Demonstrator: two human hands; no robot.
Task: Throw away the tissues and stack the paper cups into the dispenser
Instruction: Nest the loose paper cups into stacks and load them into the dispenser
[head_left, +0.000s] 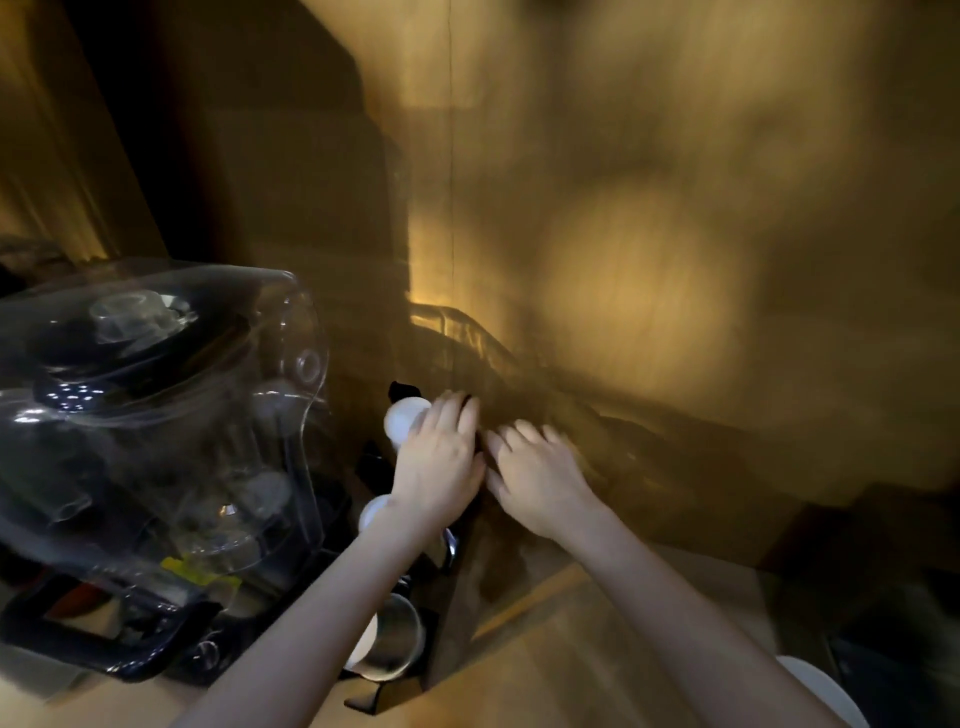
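Note:
The view is dim and blurred by motion. My left hand (441, 457) rests over a white paper cup (401, 420), fingers curled around its rim side. A second white cup (375, 512) shows just under my left wrist. My right hand (537, 475) is right beside the left, fingers spread and bent, with nothing visible in it. A dark upright part (402, 389) pokes up behind the top cup; I cannot tell whether it belongs to the dispenser. No tissues are visible.
A clear domed cover over cups and dishes (156, 415) stands at the left on a black base (93, 644). A metal cup (395, 644) sits below my left forearm. A wooden wall (649, 208) fills the back and right. A white object (821, 691) peeks in at lower right.

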